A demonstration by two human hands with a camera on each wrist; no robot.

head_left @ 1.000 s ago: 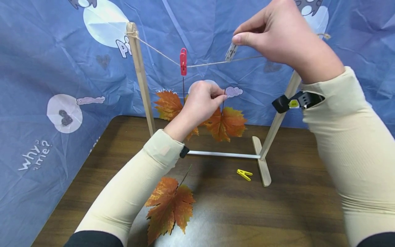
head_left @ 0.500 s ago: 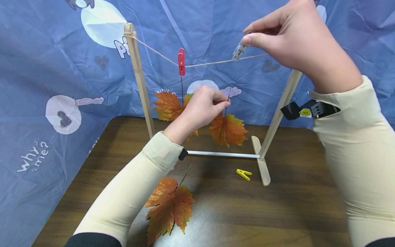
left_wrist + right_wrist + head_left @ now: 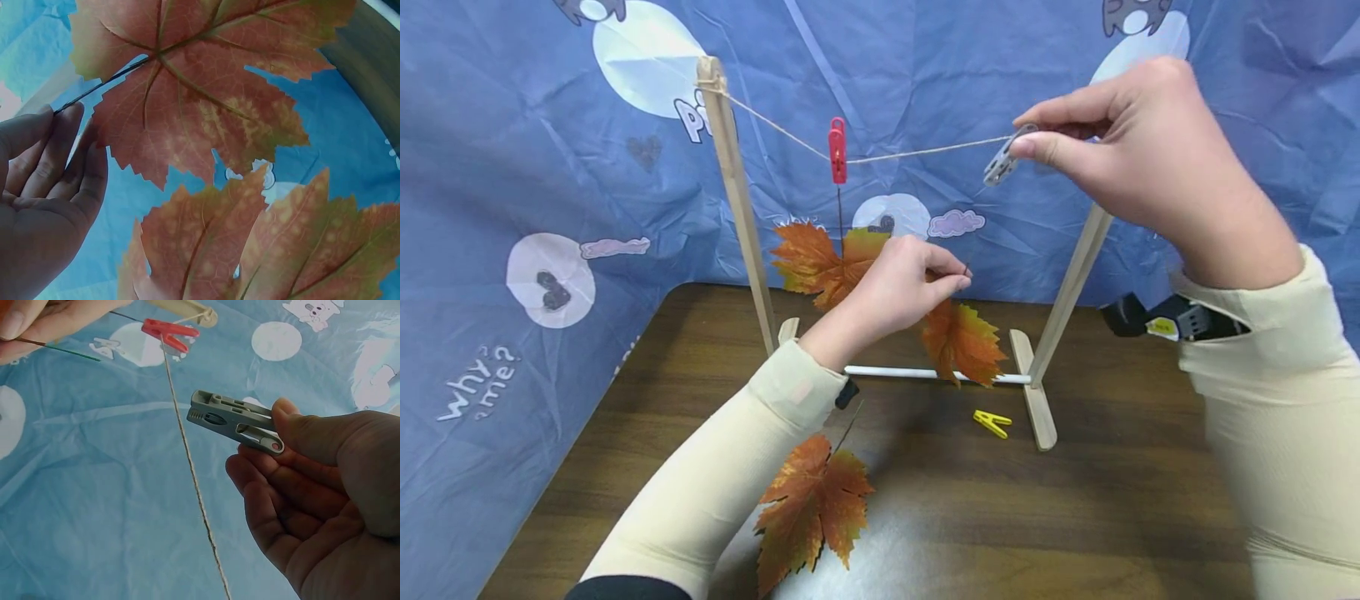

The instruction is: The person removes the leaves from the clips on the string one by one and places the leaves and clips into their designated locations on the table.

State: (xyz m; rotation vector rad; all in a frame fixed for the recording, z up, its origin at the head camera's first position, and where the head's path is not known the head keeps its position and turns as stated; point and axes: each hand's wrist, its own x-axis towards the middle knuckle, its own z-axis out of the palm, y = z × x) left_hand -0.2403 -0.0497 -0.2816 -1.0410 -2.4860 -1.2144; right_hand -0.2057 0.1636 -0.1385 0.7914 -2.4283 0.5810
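Near the tan twine (image 3: 204,515), we pinch and hold.
Right hand (image 3: 1157,158): grey plastic clothespin (image 3: 234,422); left hand (image 3: 906,287): orange lobed leaf (image 3: 200,94), by its dark stem (image 3: 100,86).

The left sleeve (image 3: 711,475) is smooth cream cloth, meeting black cloth (image 3: 628,588) at its near end. Its cuff (image 3: 793,379) is folded back and bears a pale pink patch (image 3: 802,391). The right sleeve (image 3: 1273,450) matches, creased lower down. Beneath the right cuff (image 3: 1262,292) runs a black strap (image 3: 1217,321) with a boxy black block (image 3: 1124,315) (a yellow label (image 3: 1162,327) brightens it); a smaller black piece (image 3: 847,393) shows at the left wrist.
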